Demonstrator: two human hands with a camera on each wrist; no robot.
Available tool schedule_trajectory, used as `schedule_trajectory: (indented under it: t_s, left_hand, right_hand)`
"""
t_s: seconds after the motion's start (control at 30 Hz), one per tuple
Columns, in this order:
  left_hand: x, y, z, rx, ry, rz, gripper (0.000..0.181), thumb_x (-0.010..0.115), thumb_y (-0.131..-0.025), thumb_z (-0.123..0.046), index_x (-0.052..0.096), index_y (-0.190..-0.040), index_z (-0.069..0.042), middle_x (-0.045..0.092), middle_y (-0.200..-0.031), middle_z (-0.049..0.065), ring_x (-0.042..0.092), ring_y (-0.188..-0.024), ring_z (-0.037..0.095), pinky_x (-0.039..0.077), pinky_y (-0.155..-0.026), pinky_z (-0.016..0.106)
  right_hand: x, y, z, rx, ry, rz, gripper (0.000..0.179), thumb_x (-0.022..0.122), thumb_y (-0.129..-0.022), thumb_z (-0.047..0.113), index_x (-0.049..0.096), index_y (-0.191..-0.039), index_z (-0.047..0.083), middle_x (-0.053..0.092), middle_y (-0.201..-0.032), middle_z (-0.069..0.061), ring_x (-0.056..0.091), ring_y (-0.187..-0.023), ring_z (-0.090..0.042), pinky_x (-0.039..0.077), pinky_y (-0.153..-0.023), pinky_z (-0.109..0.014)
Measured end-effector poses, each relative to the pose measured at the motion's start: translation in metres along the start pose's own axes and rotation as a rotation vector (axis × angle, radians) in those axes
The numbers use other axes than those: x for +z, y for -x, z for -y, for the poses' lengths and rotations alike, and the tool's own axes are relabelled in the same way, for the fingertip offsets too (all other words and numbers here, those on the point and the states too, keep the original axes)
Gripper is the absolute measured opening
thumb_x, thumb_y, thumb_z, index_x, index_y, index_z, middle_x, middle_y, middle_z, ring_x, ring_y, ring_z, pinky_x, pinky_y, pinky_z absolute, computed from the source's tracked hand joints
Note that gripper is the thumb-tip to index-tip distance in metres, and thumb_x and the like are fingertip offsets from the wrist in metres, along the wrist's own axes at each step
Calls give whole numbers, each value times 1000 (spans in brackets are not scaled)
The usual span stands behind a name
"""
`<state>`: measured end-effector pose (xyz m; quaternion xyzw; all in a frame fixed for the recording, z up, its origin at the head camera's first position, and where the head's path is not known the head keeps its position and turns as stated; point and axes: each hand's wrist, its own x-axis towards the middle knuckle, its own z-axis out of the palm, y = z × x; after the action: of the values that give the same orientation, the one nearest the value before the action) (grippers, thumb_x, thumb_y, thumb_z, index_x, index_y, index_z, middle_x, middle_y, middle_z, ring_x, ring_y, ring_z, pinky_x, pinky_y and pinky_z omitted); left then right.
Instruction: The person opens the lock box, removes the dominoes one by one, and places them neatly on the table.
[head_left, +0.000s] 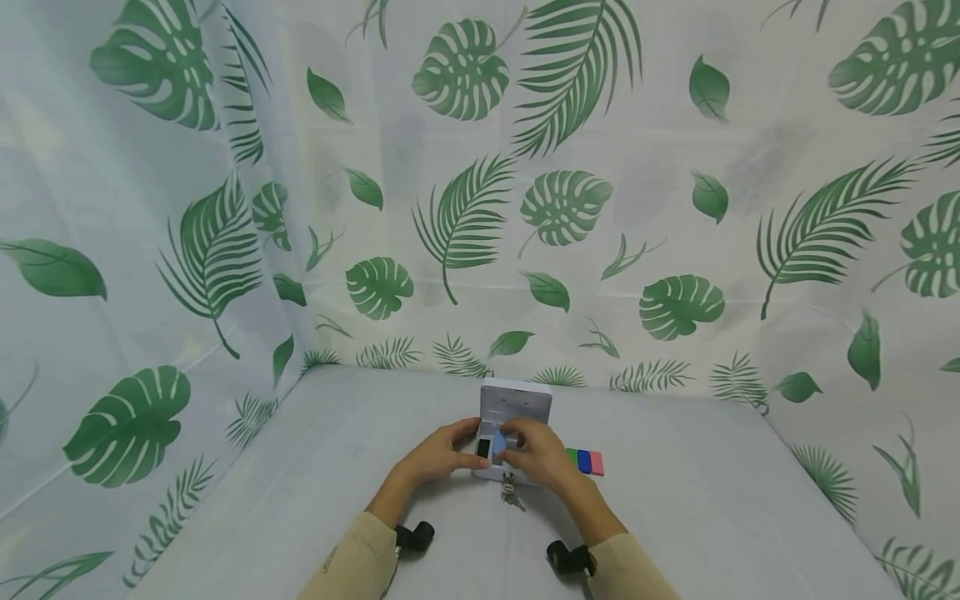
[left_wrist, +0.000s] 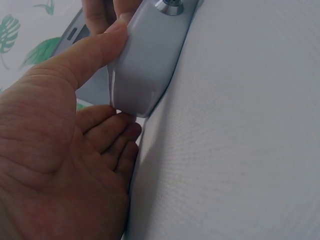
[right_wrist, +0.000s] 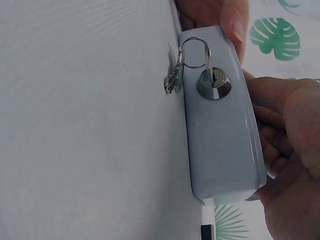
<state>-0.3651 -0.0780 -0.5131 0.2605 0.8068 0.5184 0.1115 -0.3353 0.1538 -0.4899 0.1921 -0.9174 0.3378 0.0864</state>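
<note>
At left, the left hand (head_left: pixel 442 451) grips the left end of the grey box (right_wrist: pixel 220 135), thumb on its near rim, likely to steady it. The box sits mid-counter (head_left: pixel 712 500), long axis left to right, lid (head_left: pixel 517 402) raised at the far side, presumably for access. Its lock (right_wrist: pixel 214 84) faces near, keys (head_left: pixel 512 493) hanging there. Inside, a black item (head_left: pixel 483 447) lies left of a light-blue piece (head_left: pixel 500 442), which the right hand (head_left: pixel 542 452) appears to pinch from above. Right of the box, coloured pieces (head_left: pixel 585 461) lie side by side, perhaps for easy reach.
</note>
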Motion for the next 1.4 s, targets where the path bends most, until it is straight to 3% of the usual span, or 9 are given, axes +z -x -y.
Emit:
schedule_trajectory:
  t_s: [0.37, 0.77, 1.4]
  left_hand:
    - [0, -2, 2, -3, -23, -5, 82, 83, -90, -30, 43, -158, -9, 48, -161, 9, 42, -152, 33, 33, -125, 54]
    - [0, -1, 0, 1, -27, -5, 80, 82, -91, -28, 43, -158, -9, 48, -161, 9, 41, -152, 33, 32, -126, 54]
    - [-1, -1, 2, 4, -41, 2, 85, 84, -89, -35, 42, -159, -9, 47, -162, 8, 42, -152, 32, 33, -126, 53]
  right_hand:
    - [-6, 5, 2, -14, -10, -33, 33, 84, -88, 14, 73, -119, 9, 71, -106, -7, 60, -90, -19, 49, -72, -29]
    - [-11, 6, 2, 1, 21, -18, 34, 83, -89, 17, 72, -121, 12, 68, -104, -4, 56, -89, -15, 48, -72, -27]
    - [-24, 11, -9, -48, 24, -106, 34, 84, -87, 14, 71, -118, 10, 70, -107, -6, 62, -91, -19, 52, -76, -32]
